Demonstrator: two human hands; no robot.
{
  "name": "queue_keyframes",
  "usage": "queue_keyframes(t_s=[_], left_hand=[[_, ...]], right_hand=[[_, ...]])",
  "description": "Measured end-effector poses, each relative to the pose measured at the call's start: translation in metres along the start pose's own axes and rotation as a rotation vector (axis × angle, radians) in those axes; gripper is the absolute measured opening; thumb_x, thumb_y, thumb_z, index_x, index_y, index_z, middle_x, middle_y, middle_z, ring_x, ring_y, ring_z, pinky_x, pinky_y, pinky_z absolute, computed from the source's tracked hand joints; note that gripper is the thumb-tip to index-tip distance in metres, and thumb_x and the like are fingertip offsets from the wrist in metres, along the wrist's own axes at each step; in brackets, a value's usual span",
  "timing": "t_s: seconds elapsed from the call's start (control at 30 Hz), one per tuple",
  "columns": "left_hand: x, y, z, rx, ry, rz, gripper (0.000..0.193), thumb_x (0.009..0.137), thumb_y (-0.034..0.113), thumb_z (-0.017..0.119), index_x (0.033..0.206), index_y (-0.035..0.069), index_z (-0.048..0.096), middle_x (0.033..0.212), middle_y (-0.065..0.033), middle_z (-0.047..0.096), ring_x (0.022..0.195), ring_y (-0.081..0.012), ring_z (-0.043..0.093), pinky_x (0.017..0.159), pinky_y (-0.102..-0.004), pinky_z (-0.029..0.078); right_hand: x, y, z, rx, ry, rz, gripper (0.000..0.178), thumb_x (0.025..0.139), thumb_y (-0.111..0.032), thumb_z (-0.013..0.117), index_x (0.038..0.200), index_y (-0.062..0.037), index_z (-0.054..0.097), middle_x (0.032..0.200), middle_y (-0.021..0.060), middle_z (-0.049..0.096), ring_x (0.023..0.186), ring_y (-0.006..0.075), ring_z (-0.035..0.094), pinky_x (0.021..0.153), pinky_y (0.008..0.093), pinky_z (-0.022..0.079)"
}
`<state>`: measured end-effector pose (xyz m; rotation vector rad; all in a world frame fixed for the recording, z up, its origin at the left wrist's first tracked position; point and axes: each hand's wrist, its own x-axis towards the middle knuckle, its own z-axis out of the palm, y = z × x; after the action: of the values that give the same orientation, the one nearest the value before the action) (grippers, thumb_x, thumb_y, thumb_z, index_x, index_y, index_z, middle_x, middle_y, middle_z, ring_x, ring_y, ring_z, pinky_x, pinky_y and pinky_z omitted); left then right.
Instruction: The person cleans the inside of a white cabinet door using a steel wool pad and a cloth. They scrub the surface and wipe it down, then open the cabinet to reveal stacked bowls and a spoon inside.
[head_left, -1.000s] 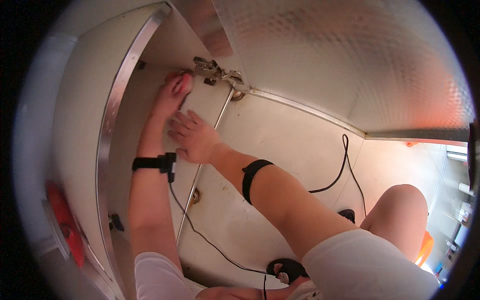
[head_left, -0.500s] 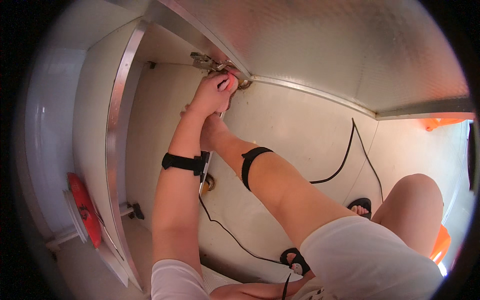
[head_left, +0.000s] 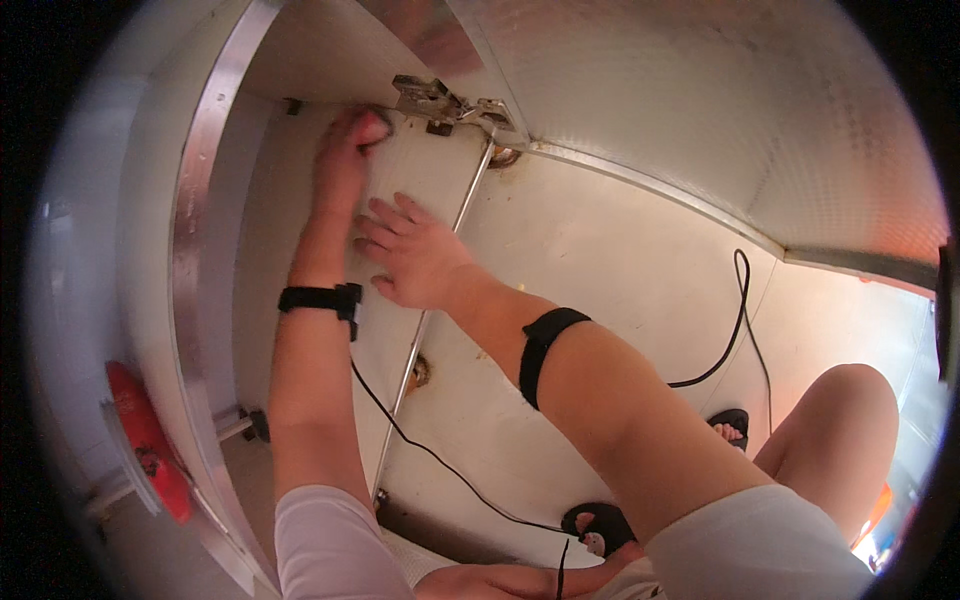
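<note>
Inside a pale cabinet, my left hand (head_left: 343,165) is up near the back edge of a whitish panel (head_left: 385,340), blurred by motion. Its fingers are closed round a small bunched pinkish cloth (head_left: 374,127), mostly covered by the hand. My right hand (head_left: 415,250) is just nearer and to the right, fingers spread and palm down over the panel. Whether it presses on the surface I cannot tell. A metal hinge (head_left: 428,98) with stained fittings sits beyond both hands, to the right of the cloth.
A metal-edged door (head_left: 660,110) stands at the upper right, and a metal-edged upright (head_left: 190,230) at the left. A red object (head_left: 148,440) lies beyond it. A black cable (head_left: 450,480) runs under my arms to my sandalled foot (head_left: 598,528); another cable (head_left: 742,310) loops at right.
My left hand has moved left with the cloth, away from the hinge. My right hand has come off the left wrist area and spread its fingers. The view has shifted slightly.
</note>
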<state>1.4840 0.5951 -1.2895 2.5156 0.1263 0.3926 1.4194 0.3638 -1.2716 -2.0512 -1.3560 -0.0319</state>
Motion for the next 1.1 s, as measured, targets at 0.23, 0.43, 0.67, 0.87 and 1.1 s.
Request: queue_keyframes(t_s=[0.23,0.43,0.67,0.87,1.1], left_hand=[[-0.017,-0.15,-0.088,-0.31,0.181,-0.54,0.036,0.099,0.035,0.056,0.12,0.009,0.068,0.122,-0.0139,0.066,0.106,-0.0271,0.062,0.096,-0.0357,0.046],[-0.169,-0.209,-0.187,0.41,-0.012,-1.001,0.053,0.106,0.046,0.041,0.149,0.016,0.048,0.144,-0.0064,0.057,0.13,-0.032,0.053,0.11,-0.0423,0.038],[-0.138,-0.195,-0.149,0.177,0.136,-0.733,0.044,0.105,0.03,0.046,0.142,0.006,0.046,0.141,-0.0099,0.05,0.125,-0.0261,0.049,0.107,-0.0362,0.038],[-0.022,-0.021,-0.044,-0.634,-0.135,-0.417,0.049,0.096,0.029,0.062,0.138,0.006,0.054,0.135,-0.0032,0.053,0.116,-0.0171,0.051,0.105,-0.0309,0.037],[-0.03,0.142,-0.014,-0.449,-0.303,-0.439,0.041,0.097,-0.006,0.047,0.133,0.008,0.061,0.136,-0.0051,0.06,0.122,-0.0195,0.055,0.104,-0.0339,0.045]], right_hand=[[0.012,-0.002,0.035,0.005,0.044,-0.015,0.055,0.085,-0.043,0.062,0.131,-0.013,0.064,0.145,0.0057,0.052,0.143,0.0276,0.037,0.123,0.0498,0.021],[0.014,0.001,0.037,-0.015,0.021,-0.033,0.056,0.085,-0.044,0.061,0.131,-0.0122,0.064,0.144,0.0069,0.054,0.143,0.0289,0.038,0.122,0.0512,0.021],[0.012,0.003,0.029,-0.085,-0.037,-0.025,0.055,0.089,-0.046,0.056,0.133,-0.0135,0.063,0.147,0.0054,0.051,0.145,0.0274,0.035,0.123,0.0508,0.019],[0.004,-0.011,0.012,-0.056,-0.029,-0.02,0.056,0.088,-0.046,0.058,0.135,-0.0168,0.061,0.146,0.0033,0.052,0.144,0.0263,0.035,0.123,0.0495,0.019],[0.008,-0.035,-0.046,-0.155,-0.326,0.007,0.063,0.083,-0.05,0.06,0.134,-0.0124,0.064,0.138,0.0039,0.061,0.139,0.0254,0.042,0.124,0.0487,0.016]])
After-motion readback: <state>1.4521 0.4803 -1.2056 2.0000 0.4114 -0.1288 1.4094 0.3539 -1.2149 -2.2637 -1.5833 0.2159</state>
